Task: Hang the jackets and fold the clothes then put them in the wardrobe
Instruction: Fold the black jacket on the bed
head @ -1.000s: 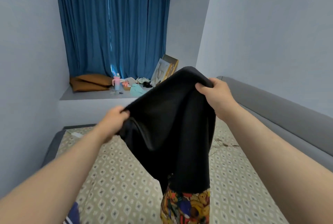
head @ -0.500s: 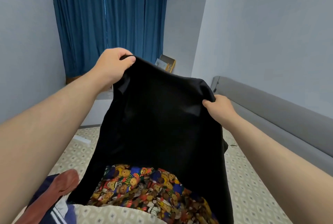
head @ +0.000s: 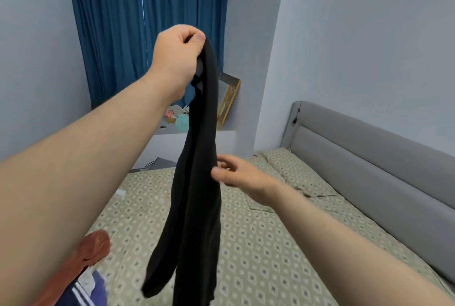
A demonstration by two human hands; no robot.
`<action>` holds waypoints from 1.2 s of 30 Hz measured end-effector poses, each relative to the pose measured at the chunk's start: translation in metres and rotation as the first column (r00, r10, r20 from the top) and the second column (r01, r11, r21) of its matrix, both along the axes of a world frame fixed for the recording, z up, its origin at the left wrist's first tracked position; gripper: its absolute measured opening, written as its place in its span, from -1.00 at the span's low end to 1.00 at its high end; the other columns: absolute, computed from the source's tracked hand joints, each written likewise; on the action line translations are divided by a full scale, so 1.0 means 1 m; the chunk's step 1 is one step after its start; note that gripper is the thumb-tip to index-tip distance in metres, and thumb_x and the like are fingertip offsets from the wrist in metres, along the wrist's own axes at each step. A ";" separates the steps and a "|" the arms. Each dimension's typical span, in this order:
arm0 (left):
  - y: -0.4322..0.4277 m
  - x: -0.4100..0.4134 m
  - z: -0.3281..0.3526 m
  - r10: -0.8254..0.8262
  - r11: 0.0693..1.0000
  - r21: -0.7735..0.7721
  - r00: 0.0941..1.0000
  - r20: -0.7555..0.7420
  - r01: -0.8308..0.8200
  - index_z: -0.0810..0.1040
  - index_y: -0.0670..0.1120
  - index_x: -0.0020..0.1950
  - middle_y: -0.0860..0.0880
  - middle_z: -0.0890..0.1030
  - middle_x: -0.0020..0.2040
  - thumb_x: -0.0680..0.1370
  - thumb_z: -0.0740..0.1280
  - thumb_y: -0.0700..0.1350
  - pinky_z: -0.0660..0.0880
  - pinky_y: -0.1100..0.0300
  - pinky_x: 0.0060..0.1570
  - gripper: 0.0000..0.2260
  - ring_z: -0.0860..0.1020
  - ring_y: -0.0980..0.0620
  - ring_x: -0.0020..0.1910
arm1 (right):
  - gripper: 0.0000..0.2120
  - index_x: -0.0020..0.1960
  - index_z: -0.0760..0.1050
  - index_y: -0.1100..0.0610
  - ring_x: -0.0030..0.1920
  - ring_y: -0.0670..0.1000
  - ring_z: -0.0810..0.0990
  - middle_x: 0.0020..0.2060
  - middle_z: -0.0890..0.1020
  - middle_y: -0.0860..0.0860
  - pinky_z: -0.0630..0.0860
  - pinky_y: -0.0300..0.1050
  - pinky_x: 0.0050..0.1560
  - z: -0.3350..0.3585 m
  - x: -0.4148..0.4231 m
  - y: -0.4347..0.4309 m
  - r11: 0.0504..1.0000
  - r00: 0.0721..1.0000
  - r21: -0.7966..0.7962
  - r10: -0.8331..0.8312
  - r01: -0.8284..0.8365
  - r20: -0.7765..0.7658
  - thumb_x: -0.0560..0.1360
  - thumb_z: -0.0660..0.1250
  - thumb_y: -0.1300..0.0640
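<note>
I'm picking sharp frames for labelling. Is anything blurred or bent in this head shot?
Head view: the right hand is motion-blurred beside the black garment; the garment's lower end is soft too; the left hand gripping its top is sharp; the wide lens slants the blue curtain.

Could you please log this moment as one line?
left hand: grips hanging black fabric garment | right hand: open, beside garment | below: diamond-patterned beige bed

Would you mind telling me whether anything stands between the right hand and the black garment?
Nothing visible does. The black garment hangs free from the left hand, which grips its top. The open right hand is right at its edge, and blur hides whether it touches the cloth.
</note>
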State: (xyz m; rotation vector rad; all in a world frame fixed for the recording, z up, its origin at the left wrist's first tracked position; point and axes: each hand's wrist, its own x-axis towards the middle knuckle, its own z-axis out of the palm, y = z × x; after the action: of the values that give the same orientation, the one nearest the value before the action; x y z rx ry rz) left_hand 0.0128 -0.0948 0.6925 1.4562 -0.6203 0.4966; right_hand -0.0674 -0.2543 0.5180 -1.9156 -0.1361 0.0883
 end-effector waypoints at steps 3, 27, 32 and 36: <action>0.001 -0.004 0.010 -0.084 0.987 -0.145 0.993 -0.084 0.071 0.61 -0.01 -0.10 -0.04 0.62 -0.16 0.64 0.26 -0.14 0.57 0.10 -0.22 -0.82 0.60 -0.01 -0.17 | -0.26 0.42 0.39 -0.03 0.26 -0.11 0.56 0.27 0.57 -0.11 0.48 -0.06 0.34 -0.038 -0.004 0.010 1.000 0.998 0.006 0.003 -0.003 -0.068 0.31 0.58 -0.07; 0.021 0.002 -0.129 -0.300 0.659 0.572 0.868 -0.395 0.488 0.59 0.10 0.09 0.22 0.69 -0.02 0.22 0.58 0.02 0.53 0.34 -0.04 -0.54 0.65 0.19 0.01 | -0.90 -0.13 0.69 0.08 -0.20 -0.15 0.61 -0.26 0.68 -0.12 0.53 -0.27 -0.17 0.115 0.024 0.021 0.836 0.798 -0.448 0.020 0.317 0.602 0.38 0.51 0.22; 0.003 0.012 -0.140 -0.395 0.917 -0.188 0.743 -0.541 0.351 0.63 -0.06 0.10 -0.09 0.72 0.03 0.59 0.35 -0.15 0.58 0.07 -0.05 -0.87 0.68 -0.11 0.05 | -0.75 0.12 0.64 0.07 -0.07 -0.16 0.55 -0.06 0.65 -0.11 0.44 -0.33 -0.04 0.123 0.014 0.003 0.753 0.705 -0.501 0.070 0.427 0.706 0.45 0.47 0.08; -0.001 0.014 -0.131 -0.482 0.865 -0.430 0.662 -0.574 0.257 0.56 -0.18 0.25 -0.20 0.66 0.12 0.64 0.25 -0.13 0.58 -0.06 0.04 -0.77 0.65 -0.15 0.08 | -0.35 0.40 0.41 -0.12 0.10 -0.26 0.47 0.16 0.46 -0.22 0.39 -0.37 0.09 0.059 -0.017 -0.039 0.782 0.675 -0.121 -0.436 0.611 0.595 0.35 0.38 -0.29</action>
State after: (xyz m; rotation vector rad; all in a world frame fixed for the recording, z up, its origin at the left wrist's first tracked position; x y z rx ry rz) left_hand 0.0273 -0.0960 0.5612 1.0445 -0.2226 -0.2688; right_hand -0.0843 -0.2937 0.5767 -2.1774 0.0784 -0.8964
